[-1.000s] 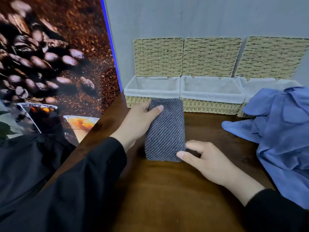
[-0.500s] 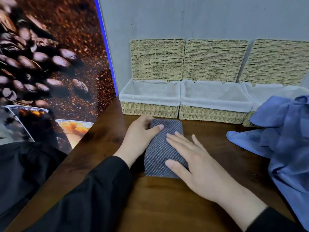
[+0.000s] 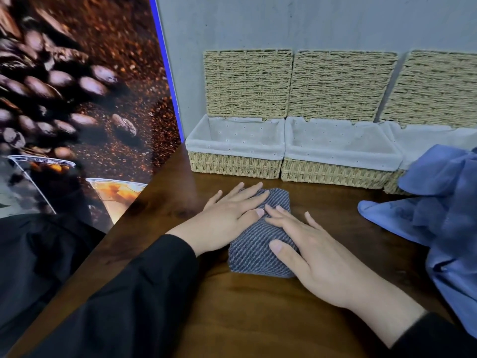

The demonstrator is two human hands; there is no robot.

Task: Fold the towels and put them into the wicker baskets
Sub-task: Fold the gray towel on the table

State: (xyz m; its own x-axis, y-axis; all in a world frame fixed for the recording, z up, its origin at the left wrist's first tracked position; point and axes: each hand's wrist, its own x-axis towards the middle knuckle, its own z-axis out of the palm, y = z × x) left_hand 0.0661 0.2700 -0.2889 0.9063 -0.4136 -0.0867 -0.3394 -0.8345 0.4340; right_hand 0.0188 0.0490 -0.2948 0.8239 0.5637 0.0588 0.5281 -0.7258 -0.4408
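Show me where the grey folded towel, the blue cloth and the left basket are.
grey folded towel [image 3: 254,250]: head view, its striped top.
blue cloth [image 3: 444,218]: head view, its crumpled middle.
left basket [image 3: 233,166]: head view, its woven front wall.

A folded grey striped towel [image 3: 258,244] lies on the dark wooden table [image 3: 258,319], under the left hand [image 3: 229,215] and right hand [image 3: 317,254]. Beyond it, three lined wicker baskets [image 3: 236,156] stand side by side. A crumpled blue cloth [image 3: 444,218] lies right, overlapping the rightmost basket.
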